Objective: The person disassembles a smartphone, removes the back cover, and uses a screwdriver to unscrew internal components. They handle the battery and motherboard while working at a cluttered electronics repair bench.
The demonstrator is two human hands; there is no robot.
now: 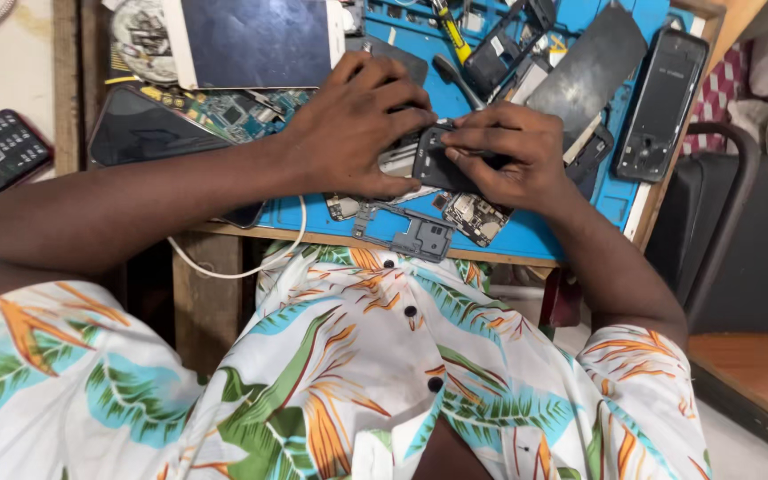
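Hands on phone part over blue mat (540, 233).
Left hand (357, 124) presses down; right hand (508, 156) fingers pinch small dark phone frame (442, 160).

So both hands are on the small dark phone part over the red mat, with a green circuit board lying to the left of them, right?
Not quite: the mat is blue, not red, as the head view shows. The rest holds: the left hand and right hand are both on the small dark phone part, and the green circuit board lies to their left.
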